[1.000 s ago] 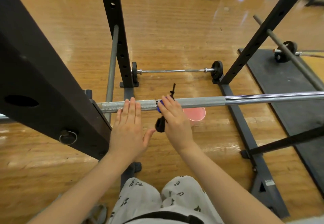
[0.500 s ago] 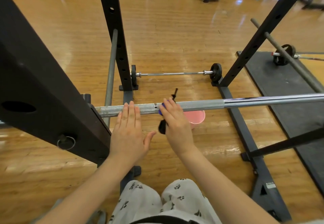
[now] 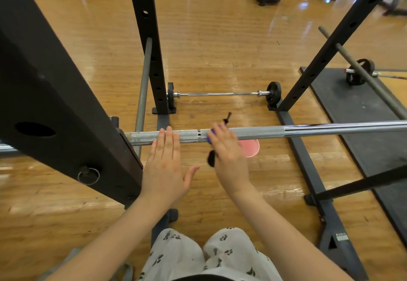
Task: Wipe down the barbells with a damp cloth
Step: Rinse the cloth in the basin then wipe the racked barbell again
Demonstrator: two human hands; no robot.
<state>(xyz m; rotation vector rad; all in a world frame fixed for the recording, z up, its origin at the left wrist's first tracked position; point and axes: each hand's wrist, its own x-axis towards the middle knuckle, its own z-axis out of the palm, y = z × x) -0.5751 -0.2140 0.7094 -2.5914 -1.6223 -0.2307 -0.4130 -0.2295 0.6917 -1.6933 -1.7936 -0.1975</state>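
Observation:
A steel barbell (image 3: 308, 129) lies across the black rack (image 3: 66, 109) at waist height, knurled near my hands and smooth to the right. My left hand (image 3: 165, 164) lies flat on the knurled part, fingers straight, thumb spread out. Just to its right, my right hand (image 3: 226, 148) presses a blue cloth (image 3: 209, 136) with black ends onto the bar, fingers draped over it; most of the cloth is hidden under the hand. A second barbell (image 3: 220, 93) with small black plates lies on the floor beyond.
A pink container (image 3: 252, 148) sits on the wooden floor under the bar. Black rack uprights (image 3: 149, 45) stand ahead, left and right. A grey safety bar (image 3: 143, 87) runs along the left. At the right lie a black mat (image 3: 343, 109) and a third barbell (image 3: 359, 71).
Both hands stay at nearly the same spots on the bar. My right hand has edged slightly to the right with the cloth, and the view has shifted a little.

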